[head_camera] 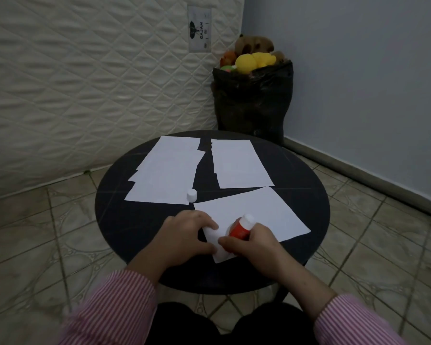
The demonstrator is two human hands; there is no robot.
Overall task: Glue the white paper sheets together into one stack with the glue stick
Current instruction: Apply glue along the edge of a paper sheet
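A single white sheet (254, 215) lies tilted on the near part of the round black table (117, 220). My left hand (187, 237) presses down on its near left corner. My right hand (254, 245) is closed around the red glue stick (240, 229), which leans over the sheet with its lower end hidden near that corner. The stick's white cap (191, 195) stands on the corner of a fanned pile of white sheets (167, 170) at the far left. A second pile of white sheets (239, 163) lies at the far right.
A quilted mattress (85, 83) leans against the wall on the left. A black bag (251, 103) full of soft toys stands in the corner behind the table. Tiled floor surrounds the table, and a blue wall (358, 70) runs along the right.
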